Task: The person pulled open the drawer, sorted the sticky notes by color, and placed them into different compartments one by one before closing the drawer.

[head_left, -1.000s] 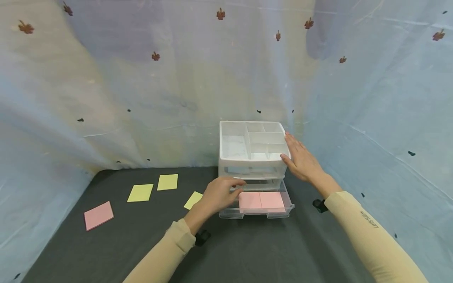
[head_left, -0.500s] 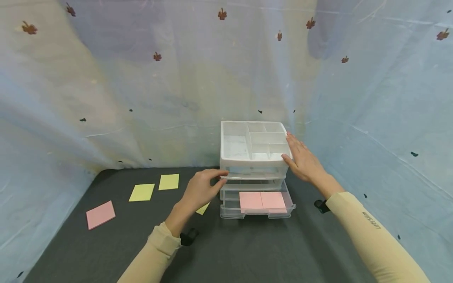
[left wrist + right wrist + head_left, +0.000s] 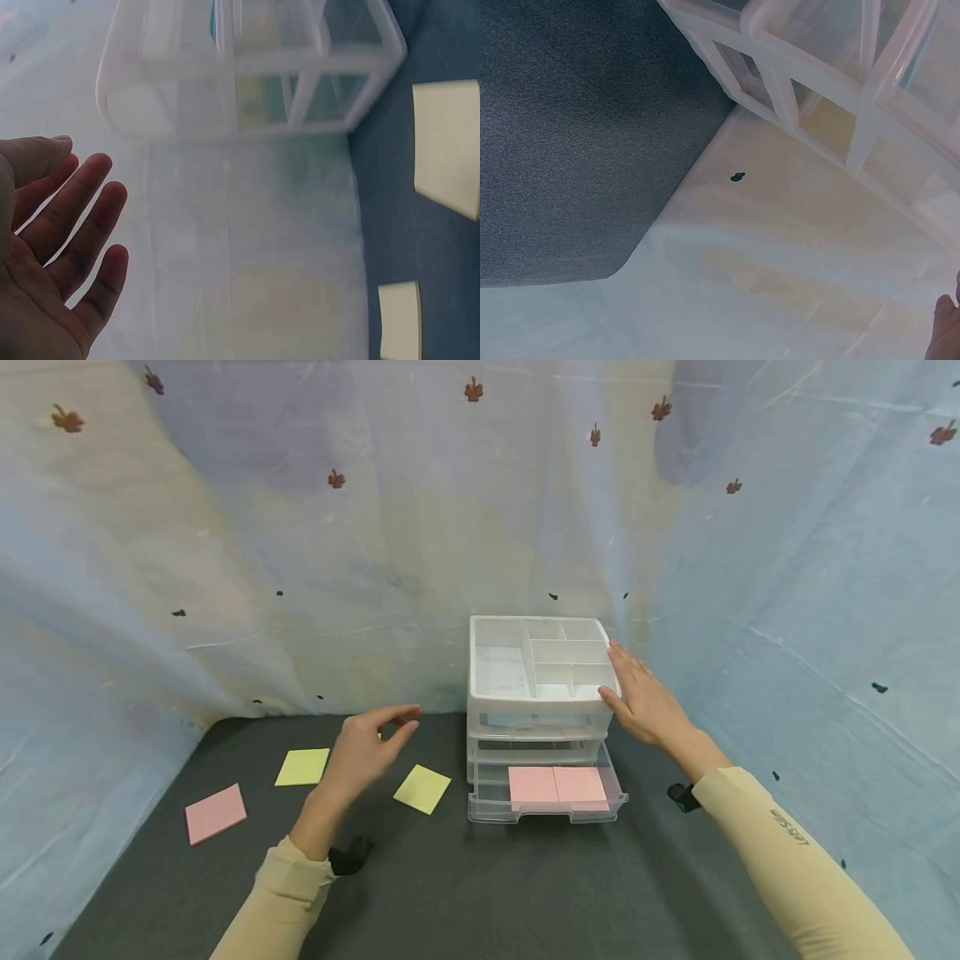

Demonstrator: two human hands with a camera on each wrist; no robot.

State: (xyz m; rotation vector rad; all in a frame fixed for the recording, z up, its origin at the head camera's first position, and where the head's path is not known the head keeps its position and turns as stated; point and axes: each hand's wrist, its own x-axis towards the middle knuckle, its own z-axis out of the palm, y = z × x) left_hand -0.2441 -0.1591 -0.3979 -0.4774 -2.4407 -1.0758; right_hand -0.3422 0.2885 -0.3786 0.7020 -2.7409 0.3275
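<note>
A white drawer organizer (image 3: pixel 540 699) with a compartmented top stands on the dark table. Its clear bottom drawer (image 3: pixel 491 812) is pulled out and holds two pink sticky note pads (image 3: pixel 534 788) side by side. My right hand (image 3: pixel 647 702) rests against the organizer's upper right side, fingers straight. Holding nothing, my left hand (image 3: pixel 363 753) hovers left of the organizer with fingers relaxed; the left wrist view shows those fingers (image 3: pixel 64 225) spread. Just right of that hand lies a yellow sticky note pad (image 3: pixel 422 789). Another yellow one is almost wholly hidden behind the hand.
Farther left on the table (image 3: pixel 465 902) lie a yellow pad (image 3: pixel 302 767) and a pink pad (image 3: pixel 215 813). A patterned cloth curtain (image 3: pixel 420 527) rises behind the table and along both sides.
My left hand has moved left, away from the open drawer, uncovering the nearest yellow pad and covering the back one. My right hand stays on the organizer.
</note>
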